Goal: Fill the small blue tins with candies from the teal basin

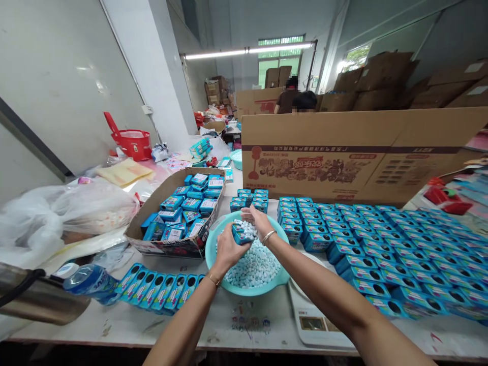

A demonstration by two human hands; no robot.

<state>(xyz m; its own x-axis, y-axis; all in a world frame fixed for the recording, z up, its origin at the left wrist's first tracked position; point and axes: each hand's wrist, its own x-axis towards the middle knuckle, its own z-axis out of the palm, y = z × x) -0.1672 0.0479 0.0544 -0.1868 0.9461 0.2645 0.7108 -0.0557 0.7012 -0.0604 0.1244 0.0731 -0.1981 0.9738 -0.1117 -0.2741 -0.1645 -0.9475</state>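
Nearest the camera, a white digital kitchen scale [318, 325] lies flat on the white surface [125, 325], partly under the right forearm; its display cannot be read. Just behind it stands a round turquoise plastic basin [210, 244] filled with small pale blue and white candy pellets [253, 267].

Both hands work over the basin. The left hand [225, 249] is closed around a small teal rectangular tin [241, 235], held just above the pellets. The right hand [256, 218] is cupped over the top of the tin, fingers curled and touching it; whether it holds pellets cannot be told. Each wrist carries a thin bangle.

Left of the basin, a shallow brown cardboard tray [133, 231] holds closed teal tins with printed lids; the lettering is too small to read. In front of it, a row of open teal tins [160, 291] lies side by side on the surface. Right of the basin, many rows of teal tins with round openings [381, 244] cover the surface.

Behind these stands a large brown cardboard carton [354, 152], its printed graphic and characters upside down and not legible. A clear plastic water bottle with a blue label [89, 279] lies at far left, near a crumpled clear plastic bag [57, 216]. A red plastic basket [133, 142] sits further back.
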